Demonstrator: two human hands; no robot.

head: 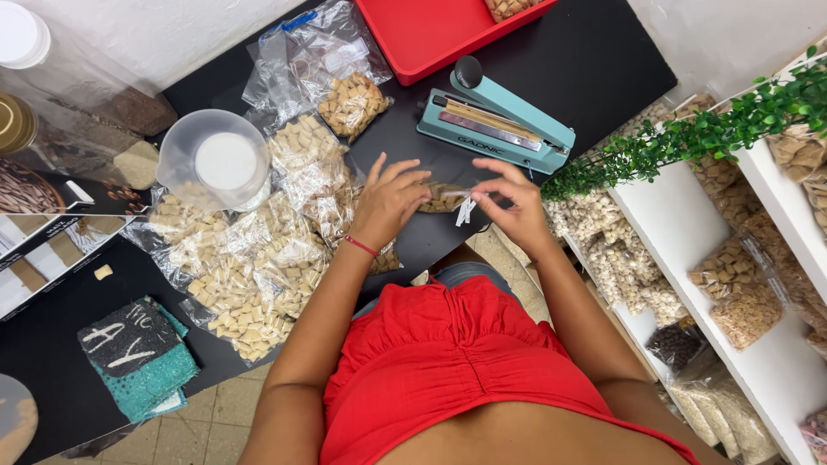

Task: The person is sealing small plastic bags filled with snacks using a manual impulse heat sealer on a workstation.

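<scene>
My left hand (388,200) and my right hand (515,205) meet over a small clear bag of tan snack pieces (443,199) on the black table (586,60). The left hand pins the bag from the left. The right hand pinches a small white tag (466,210) at the bag's open end. A teal heat sealer (495,120) with a black knob lies just beyond the hands, its arm down. Several filled clear bags (258,275) of the same pieces are piled to the left of my left hand.
A clear measuring jug (214,161) stands on the bag pile. A red tray (431,34) sits at the table's far edge. White shelves (680,232) with bagged goods and a green plant sprig (715,129) run along the right. A teal and black cloth (138,355) lies at left.
</scene>
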